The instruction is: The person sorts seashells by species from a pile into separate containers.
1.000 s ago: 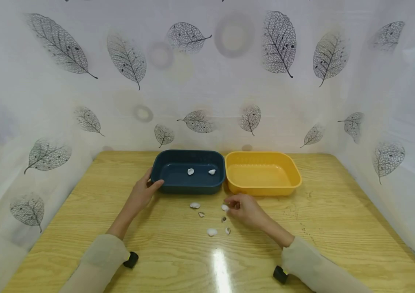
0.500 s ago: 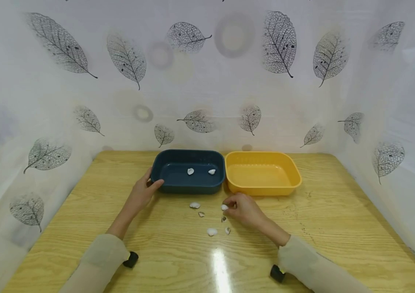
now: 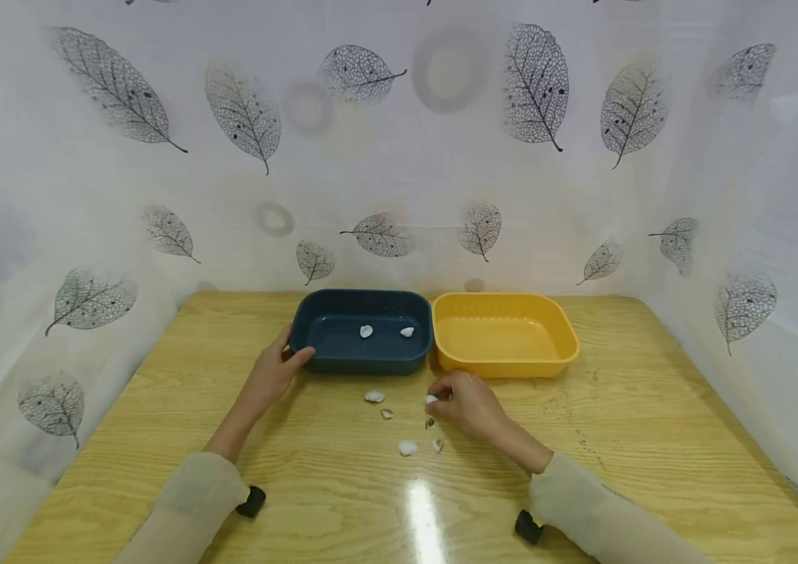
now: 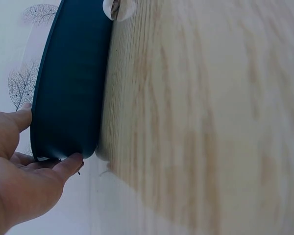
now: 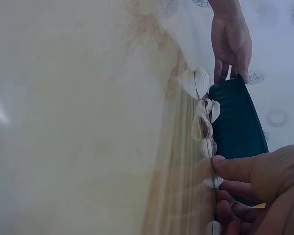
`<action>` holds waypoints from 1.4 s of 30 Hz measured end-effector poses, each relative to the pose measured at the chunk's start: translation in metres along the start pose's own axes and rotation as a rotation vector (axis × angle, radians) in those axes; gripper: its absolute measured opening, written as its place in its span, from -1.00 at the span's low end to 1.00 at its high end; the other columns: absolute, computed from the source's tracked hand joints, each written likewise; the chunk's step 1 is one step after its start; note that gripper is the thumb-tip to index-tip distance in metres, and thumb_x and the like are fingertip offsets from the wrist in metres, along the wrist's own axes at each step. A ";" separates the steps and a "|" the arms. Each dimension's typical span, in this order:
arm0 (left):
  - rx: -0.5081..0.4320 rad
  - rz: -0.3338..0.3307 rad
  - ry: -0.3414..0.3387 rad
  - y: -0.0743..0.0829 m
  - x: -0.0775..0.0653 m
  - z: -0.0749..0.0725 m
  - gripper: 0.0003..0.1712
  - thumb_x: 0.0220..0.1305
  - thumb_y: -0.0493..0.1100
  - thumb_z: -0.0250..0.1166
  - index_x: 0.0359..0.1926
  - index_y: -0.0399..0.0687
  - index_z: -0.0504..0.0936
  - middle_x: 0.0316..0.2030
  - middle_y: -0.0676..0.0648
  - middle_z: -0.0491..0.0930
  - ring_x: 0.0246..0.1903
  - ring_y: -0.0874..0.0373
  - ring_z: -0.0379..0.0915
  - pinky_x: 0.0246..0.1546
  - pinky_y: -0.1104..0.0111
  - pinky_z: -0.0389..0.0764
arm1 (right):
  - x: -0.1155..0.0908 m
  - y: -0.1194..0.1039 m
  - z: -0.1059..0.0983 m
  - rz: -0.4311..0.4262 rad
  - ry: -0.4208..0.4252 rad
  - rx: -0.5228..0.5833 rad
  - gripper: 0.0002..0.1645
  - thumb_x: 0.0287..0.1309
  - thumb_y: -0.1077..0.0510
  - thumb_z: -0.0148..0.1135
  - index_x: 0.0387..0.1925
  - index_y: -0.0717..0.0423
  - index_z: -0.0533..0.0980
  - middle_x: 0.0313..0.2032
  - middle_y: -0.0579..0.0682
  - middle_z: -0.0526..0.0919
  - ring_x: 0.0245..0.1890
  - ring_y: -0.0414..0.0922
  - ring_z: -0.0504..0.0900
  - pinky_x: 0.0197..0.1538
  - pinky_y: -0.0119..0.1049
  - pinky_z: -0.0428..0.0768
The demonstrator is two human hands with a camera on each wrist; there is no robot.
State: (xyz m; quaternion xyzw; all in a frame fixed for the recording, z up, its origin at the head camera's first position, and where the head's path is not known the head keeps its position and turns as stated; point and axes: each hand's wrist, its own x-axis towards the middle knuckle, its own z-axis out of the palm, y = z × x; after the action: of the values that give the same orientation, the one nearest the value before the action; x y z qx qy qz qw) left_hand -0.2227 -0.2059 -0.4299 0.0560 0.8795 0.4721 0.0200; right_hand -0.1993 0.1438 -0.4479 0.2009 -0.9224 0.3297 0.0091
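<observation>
My left hand [image 3: 273, 374] grips the left end of a dark blue plastic basin [image 3: 363, 366], its thumb over the rim and its fingers along the outer wall. Two white seashells [image 3: 366, 331] lie inside that basin. In front of the gap between the basins, my right hand [image 3: 471, 403] pinches a white seashell [image 3: 431, 399] between thumb and fingers, low at the tabletop. Most of this shell is hidden by the fingertips. Nearby on the wood lie a white shell [image 3: 373, 396], another white shell [image 3: 408, 448] and several smaller brownish ones [image 3: 437, 445].
A yellow basin [image 3: 504, 368] stands against the right side of the blue one, with nothing seen inside it. Both are near the back edge of the wooden table [image 3: 342, 501]. A leaf-patterned curtain [image 3: 399, 172] hangs behind and at the sides.
The right hand has shifted slightly left, and its thumb and fingers have come together around the white seashell. My left hand keeps its place on the blue basin.
</observation>
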 end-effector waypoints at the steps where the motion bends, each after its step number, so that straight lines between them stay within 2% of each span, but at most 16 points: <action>1: -0.001 -0.001 -0.002 0.000 0.000 0.000 -0.08 0.62 0.00 0.11 0.62 -0.35 -0.20 0.56 -0.47 -0.08 0.46 -0.37 0.12 0.36 -0.13 0.36 | 0.000 0.000 0.000 0.001 0.001 -0.001 -0.90 0.05 0.22 0.57 -0.34 0.08 0.78 -0.42 -0.18 0.70 -0.41 -0.26 0.54 -0.30 -0.30 0.55; 15: 0.008 -0.005 -0.001 0.001 -0.001 -0.001 -0.08 0.62 0.00 0.11 0.63 -0.34 -0.21 0.55 -0.47 -0.07 0.45 -0.36 0.14 0.37 -0.11 0.35 | 0.000 0.001 -0.004 -0.043 -0.018 -0.035 -0.94 0.24 0.26 0.41 -0.31 0.16 0.77 -0.40 -0.12 0.73 -0.39 -0.26 0.59 -0.29 -0.34 0.59; 20: 0.012 -0.014 -0.004 0.001 -0.001 -0.001 -0.07 0.62 0.01 0.12 0.63 -0.34 -0.21 0.55 -0.48 -0.07 0.45 -0.36 0.14 0.35 -0.12 0.38 | 0.000 0.000 -0.005 -0.081 -0.024 -0.057 -0.95 0.19 0.31 0.41 -0.33 0.18 0.76 -0.41 -0.10 0.72 -0.41 -0.25 0.58 -0.31 -0.38 0.56; 25: 0.009 -0.013 -0.002 0.002 -0.001 -0.001 -0.07 0.62 0.01 0.12 0.63 -0.34 -0.21 0.55 -0.48 -0.07 0.45 -0.35 0.15 0.35 -0.11 0.38 | 0.000 0.001 -0.005 -0.126 -0.029 -0.058 -0.89 0.07 0.38 0.39 -0.33 0.21 0.76 -0.39 -0.03 0.73 -0.41 -0.25 0.58 -0.32 -0.40 0.57; 42: 0.004 -0.001 0.000 0.000 -0.001 -0.001 -0.07 0.61 0.00 0.13 0.62 -0.35 -0.20 0.55 -0.47 -0.07 0.45 -0.36 0.15 0.36 -0.11 0.37 | 0.001 0.002 -0.006 -0.121 -0.037 -0.041 -0.86 0.05 0.37 0.34 -0.35 0.17 0.75 -0.37 -0.04 0.74 -0.39 -0.27 0.59 -0.29 -0.38 0.60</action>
State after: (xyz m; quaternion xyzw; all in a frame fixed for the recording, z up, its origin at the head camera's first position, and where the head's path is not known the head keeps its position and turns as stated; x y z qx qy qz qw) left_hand -0.2218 -0.2069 -0.4293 0.0556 0.8805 0.4703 0.0204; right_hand -0.2017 0.1489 -0.4441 0.2622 -0.9151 0.3060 0.0161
